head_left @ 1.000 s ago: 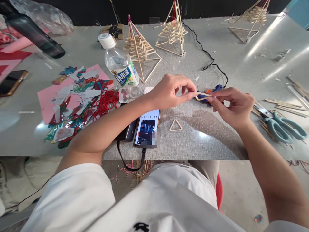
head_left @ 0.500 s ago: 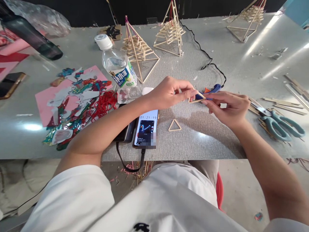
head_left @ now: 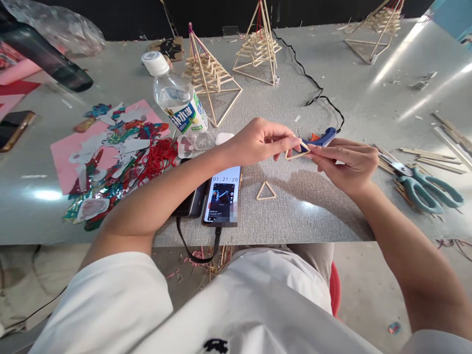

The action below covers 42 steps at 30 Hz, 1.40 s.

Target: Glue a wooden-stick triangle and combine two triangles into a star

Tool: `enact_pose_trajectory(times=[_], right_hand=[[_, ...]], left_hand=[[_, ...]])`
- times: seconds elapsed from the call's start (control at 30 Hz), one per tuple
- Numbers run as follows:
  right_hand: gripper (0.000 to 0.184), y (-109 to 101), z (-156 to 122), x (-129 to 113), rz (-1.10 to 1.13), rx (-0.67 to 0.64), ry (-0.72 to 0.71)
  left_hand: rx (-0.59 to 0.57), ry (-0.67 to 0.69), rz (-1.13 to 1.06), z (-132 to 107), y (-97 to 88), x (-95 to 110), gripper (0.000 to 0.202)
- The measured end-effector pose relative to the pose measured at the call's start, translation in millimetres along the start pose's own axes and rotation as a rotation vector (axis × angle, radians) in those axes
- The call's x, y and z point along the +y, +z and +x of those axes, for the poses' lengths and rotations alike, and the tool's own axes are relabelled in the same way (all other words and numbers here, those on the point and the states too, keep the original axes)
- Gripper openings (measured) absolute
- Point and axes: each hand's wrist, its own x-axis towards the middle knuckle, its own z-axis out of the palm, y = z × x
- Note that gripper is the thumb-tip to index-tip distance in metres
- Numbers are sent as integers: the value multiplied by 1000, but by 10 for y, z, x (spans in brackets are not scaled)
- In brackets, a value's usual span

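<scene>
My left hand and my right hand meet above the table, both pinching one small triangle of wooden sticks. The left fingertips close on its left side, while my right thumb and fingers grip the right corner. Just behind the fingers lies a blue glue gun with an orange trigger, partly hidden by my hands. A second stick triangle lies flat on the table below them. Teal-handled scissors rest right of my right hand.
Stick pyramids stand at the back. Left of my hands are a plastic bottle, a lit phone, red string and pink paper under scraps. Loose sticks lie at right. A black cord runs backward.
Both hands keep their pinch on the triangle, which has tilted slightly and moved a little left. The rest of the table looks the same, apart from a slight camera shift.
</scene>
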Motion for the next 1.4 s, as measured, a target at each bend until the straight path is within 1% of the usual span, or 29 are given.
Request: enact_pose_trajectory(times=[0.07,0.13,0.23,0.33,0.4,0.47,0.57,0.67,0.83,0.97,1.33,1.4], right_hand=[[16,-1,0,-9,13,0,13],[14,-3,9,-30,36,5,9],[8,-12,35,-77,79,9,-21],[9,-29,59,-133,127,-14,-46],[8,-42,64,-166,146,-45,-21],[5,-53,59,-191,140,-76,31],[4,-66,43,-210,105,-104,91],[2,-72,31,-212,71,-121,106],[3,-75,27,-200,49,-134,113],[5,-78,32,-180,48,-146,114],[5,-78,31,-164,44,-144,97],[5,-81,38,-171,45,-148,96]], left_hand=[[-24,-4,43,-9,7,5,39],[-41,19,98,-19,12,-1,35],[-34,93,180,-26,12,-31,27],[-17,188,271,-22,0,-72,23],[2,246,329,-20,-6,-96,21],[16,276,386,-24,-8,-111,21],[1,269,461,-32,-1,-117,22],[-14,271,497,-37,7,-120,22],[-27,286,514,-40,6,-122,21],[-14,313,500,-43,3,-119,19],[-27,249,531,-36,-1,-105,20],[-20,260,524,-37,-3,-107,20]])
